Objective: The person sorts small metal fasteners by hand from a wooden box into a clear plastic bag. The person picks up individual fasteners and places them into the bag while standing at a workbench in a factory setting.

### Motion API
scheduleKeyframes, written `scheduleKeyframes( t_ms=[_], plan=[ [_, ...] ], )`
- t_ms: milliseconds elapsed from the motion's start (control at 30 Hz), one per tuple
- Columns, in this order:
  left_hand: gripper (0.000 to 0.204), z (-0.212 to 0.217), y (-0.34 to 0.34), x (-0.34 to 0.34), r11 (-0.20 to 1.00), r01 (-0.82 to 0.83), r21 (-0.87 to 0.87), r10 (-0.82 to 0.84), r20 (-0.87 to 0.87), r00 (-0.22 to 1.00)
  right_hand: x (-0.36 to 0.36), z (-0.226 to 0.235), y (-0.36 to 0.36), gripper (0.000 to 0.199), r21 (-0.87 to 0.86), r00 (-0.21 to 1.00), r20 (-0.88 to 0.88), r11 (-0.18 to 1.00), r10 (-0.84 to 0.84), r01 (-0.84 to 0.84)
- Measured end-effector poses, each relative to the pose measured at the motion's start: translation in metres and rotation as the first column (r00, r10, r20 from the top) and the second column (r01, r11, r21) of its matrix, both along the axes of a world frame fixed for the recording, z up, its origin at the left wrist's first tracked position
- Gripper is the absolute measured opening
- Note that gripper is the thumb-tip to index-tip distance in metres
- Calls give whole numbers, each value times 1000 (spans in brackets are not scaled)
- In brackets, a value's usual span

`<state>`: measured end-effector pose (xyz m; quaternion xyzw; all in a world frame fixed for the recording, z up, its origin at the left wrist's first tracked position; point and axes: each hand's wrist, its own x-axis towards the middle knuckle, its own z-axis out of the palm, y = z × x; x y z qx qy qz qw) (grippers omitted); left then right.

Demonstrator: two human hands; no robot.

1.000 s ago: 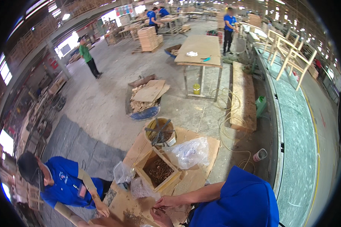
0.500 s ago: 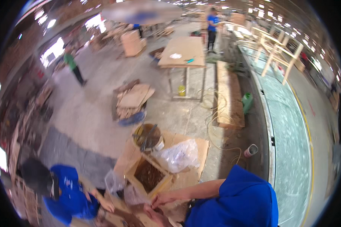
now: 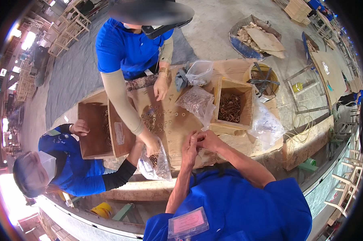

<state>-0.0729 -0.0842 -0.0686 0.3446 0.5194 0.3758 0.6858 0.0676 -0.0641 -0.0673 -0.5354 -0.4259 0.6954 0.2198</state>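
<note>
My left hand (image 3: 188, 150) and my right hand (image 3: 210, 140) meet over the cardboard-covered table (image 3: 175, 150). Fingers of both are drawn together at the tips; whatever may be between them is too small to make out. Just beyond my right hand stands a wooden box (image 3: 250, 105) with many screws (image 3: 229, 110) inside. A clear plastic bag of screws (image 3: 198, 103) lies against the box. Loose washers (image 3: 159, 119) are scattered on the cardboard to the left of my hands. Another clear bag with screws (image 3: 154, 162) is nearer, with a co-worker's hand (image 3: 151, 144) at its mouth.
Across the table stands a co-worker in blue (image 3: 127, 50); another (image 3: 79, 170) is at the left beside a partitioned wooden box (image 3: 95, 134). Behind the screw box are a yellow bucket (image 3: 273, 78) and a crumpled clear bag (image 3: 266, 126). A bin of wood scraps (image 3: 245, 48) sits on the floor.
My view has swung left and down, bringing the table and both co-workers fully into sight. My hands stay together, now near the middle of the picture.
</note>
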Motion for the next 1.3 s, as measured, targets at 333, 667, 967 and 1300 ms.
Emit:
scheduleKeyframes(
  t_ms=[333, 667, 967, 1300],
  plan=[
    [29, -74, 10, -57, 952, -305, -25, 302, -83, 950, -4, -6, 4, 37, -51, 975, -209, 997, -71, 62],
    [34, -88, 48, -52, 999, 21, 46, 39, -965, 260, -3, -8, -20, 32, -255, 879, -424, 960, -218, 114],
    [26, -45, 22, -54, 967, 244, 71, -196, -403, 894, -20, -51, -20, 26, -369, 798, -354, 857, -488, 360],
    [24, 30, -26, -109, 998, -46, 47, 44, 54, 998, -58, -38, -18, 28, -496, 757, -507, 858, -412, 134]
  ],
)
